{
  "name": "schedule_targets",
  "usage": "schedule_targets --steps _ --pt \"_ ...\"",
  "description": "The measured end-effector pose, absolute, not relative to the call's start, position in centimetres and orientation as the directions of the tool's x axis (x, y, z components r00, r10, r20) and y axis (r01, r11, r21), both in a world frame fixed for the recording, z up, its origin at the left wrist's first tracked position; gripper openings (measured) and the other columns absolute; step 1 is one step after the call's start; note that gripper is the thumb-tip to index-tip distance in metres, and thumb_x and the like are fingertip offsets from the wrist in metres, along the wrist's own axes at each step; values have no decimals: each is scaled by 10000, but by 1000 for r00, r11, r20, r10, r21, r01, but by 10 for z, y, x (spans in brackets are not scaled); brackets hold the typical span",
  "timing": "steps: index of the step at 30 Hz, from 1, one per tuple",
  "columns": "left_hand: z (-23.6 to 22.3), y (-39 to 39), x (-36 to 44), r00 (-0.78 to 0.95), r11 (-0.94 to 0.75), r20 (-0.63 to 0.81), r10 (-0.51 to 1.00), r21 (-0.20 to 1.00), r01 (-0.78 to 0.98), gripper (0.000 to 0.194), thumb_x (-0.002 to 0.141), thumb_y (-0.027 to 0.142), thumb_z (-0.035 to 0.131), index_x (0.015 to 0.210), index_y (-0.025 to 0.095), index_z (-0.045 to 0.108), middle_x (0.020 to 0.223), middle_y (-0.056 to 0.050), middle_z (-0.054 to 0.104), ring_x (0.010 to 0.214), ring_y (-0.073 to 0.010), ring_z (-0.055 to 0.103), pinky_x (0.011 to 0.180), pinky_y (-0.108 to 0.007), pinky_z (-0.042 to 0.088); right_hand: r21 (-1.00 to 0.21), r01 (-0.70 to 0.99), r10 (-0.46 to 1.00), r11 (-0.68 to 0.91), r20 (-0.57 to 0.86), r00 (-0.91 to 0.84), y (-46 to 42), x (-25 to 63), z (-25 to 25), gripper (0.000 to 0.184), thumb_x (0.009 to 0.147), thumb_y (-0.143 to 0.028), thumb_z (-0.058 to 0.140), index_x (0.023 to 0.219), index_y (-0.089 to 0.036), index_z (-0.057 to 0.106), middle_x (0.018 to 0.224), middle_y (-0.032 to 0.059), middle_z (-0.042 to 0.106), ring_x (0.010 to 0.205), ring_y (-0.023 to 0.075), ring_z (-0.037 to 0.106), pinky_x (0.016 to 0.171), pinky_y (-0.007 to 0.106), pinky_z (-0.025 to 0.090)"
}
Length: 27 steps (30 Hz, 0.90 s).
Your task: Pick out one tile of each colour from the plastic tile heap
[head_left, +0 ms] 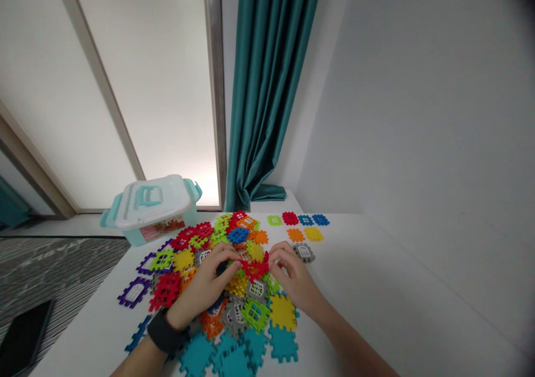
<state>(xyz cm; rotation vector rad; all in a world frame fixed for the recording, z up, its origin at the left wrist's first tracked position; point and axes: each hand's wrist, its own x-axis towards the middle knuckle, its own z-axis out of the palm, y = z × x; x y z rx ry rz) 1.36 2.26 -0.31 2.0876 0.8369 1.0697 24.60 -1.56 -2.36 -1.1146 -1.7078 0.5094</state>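
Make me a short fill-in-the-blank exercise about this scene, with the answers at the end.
The plastic that the left hand and the right hand hold is colored ____.
The dark wristband is on the ____ wrist.
Apart from its handle, the lid of the box is ____.

Missing words: red; left; white.

A white table (359, 332) is carrying a loose heap of notched plastic building tiles (283, 312) in red, yellow, green, orange, grey, purple and blue, with teal tiles (284, 343) lying along the near edge of the heap. Just beyond its right side, smaller tiles (296, 235) are lying apart in short rows. A lidded plastic storage box (156, 207) is standing at the far left.
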Motion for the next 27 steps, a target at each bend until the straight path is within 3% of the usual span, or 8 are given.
schedule_targets --steps 8,13,16,22,27 --pt "-6 26 13 497 -536 383 778 818 209 299 998 400 544 842 205 709 993 -65 650 951 -211 623 920 -370 495 -863 289 907 414 418 -50 -16 247 -19 182 906 -224 556 725 -219 544 871 29 573 840 191 602 716 286 499" --pt "-5 25 13 505 -537 368 781 808 241 306 1003 389 527 813 204 681 976 -62 652 948 -213 620 916 -371 503 -854 315 907 413 415 -65 -18 246 -17 184 916 -217 544 732 -218 547 857 23 585 813 183 610 700 278 507" --pt "-6 25 13 503 -552 377 778 792 260 288 1005 366 519 828 203 678 986 -63 654 949 -212 622 912 -368 505 -785 412 874 463 481 -67 -18 246 -18 192 938 -220 525 748 -219 547 859 28 589 822 185 608 716 290 510" --pt "-9 25 14 515 -556 373 772 788 264 242 996 354 540 875 212 694 998 -57 652 974 -212 624 930 -367 499 -523 611 738 594 658 -153 -22 249 -18 143 994 -173 479 951 -230 603 982 70 601 944 216 602 841 353 522" --pt "-11 28 12 514 -511 340 787 827 235 279 987 412 556 864 209 703 1004 -61 666 966 -218 632 929 -378 502 -374 677 659 634 719 -219 -24 250 -22 181 1027 -182 455 1018 -241 625 961 68 636 893 218 614 800 365 528"
